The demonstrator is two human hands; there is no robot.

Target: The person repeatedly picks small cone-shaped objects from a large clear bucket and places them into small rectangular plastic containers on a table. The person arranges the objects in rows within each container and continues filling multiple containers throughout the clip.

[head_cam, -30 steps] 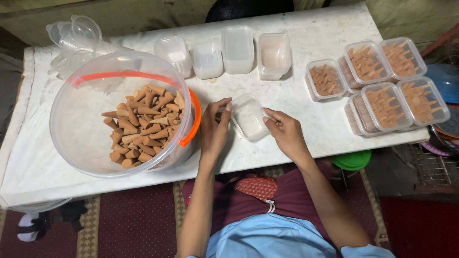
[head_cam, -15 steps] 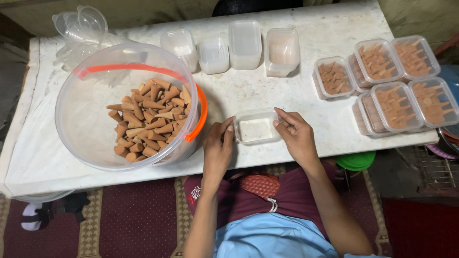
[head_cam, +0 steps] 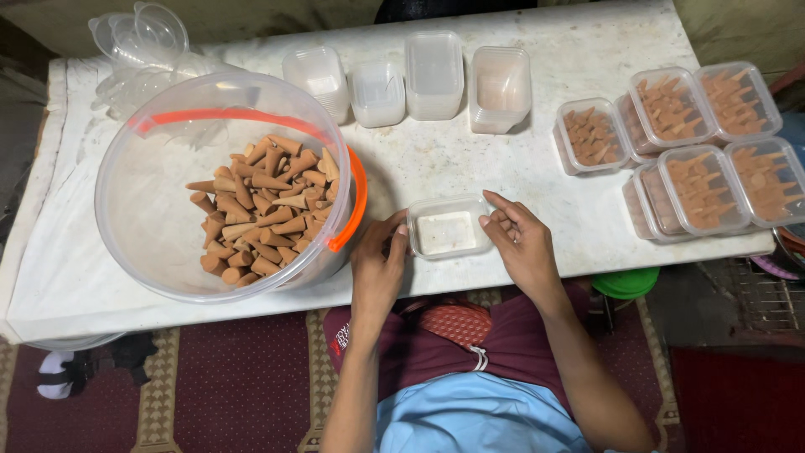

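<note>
Head view, looking straight down on a white desk (head_cam: 503,168). At the far left corner lies a loose heap of clear round lids (head_cam: 142,42) (too jumbled to count). Next comes one big clear bucket (head_cam: 151,218) with an orange handle, holding a pile of brown cones (head_cam: 264,210) against its right side. Behind it, along the back edge, four empty clear tubs (head_cam: 432,75) stand in a row.

At the front edge sits a single small clear box (head_cam: 449,228), upright and empty apart from a pale dusting on its floor. The left hand (head_cam: 377,268) touches its left end with curled fingers (head_cam: 396,239), and the right hand (head_cam: 524,243) meets its right end with bent fingers (head_cam: 495,220); both hands press lightly against the box's sides rather than clenching it. Nothing lies between the box and the bucket, which stand near each other.

On the right, five lidded boxes (head_cam: 700,189) packed with the same cones show plainly, some stacked on others beneath (the lower ones I cannot count). Below the desk edge there is a patterned red carpet (head_cam: 235,386) and a green round thing (head_cam: 625,281).
</note>
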